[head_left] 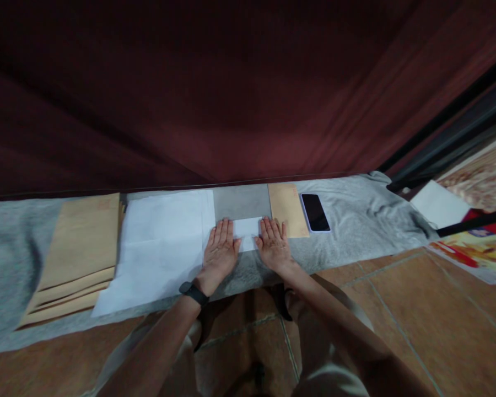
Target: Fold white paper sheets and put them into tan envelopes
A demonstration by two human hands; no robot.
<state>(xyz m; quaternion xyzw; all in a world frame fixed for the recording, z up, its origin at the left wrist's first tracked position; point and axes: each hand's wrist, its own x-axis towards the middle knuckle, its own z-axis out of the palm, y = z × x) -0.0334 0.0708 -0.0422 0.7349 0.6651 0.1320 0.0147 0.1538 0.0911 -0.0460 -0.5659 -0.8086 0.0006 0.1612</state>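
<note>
A folded white sheet of paper (248,227) lies flat on the grey cloth in front of me. My left hand (222,249) presses palm down on its left end, fingers stretched out. On the right end rests my right hand (274,246), also flat with its fingers extended. Both hands cover parts of the paper, so its full outline is hidden. Just beyond my right fingers lies a single brown envelope (290,209). To the left of my left hand is a stack of large white paper sheets (161,242).
Several brown envelopes (82,237) are fanned at the left. A phone (315,212) with a dark screen lies right of the single envelope. The grey cloth (364,215) covers a narrow surface against a dark red curtain (231,99). A colourful box (479,248) sits at the far right.
</note>
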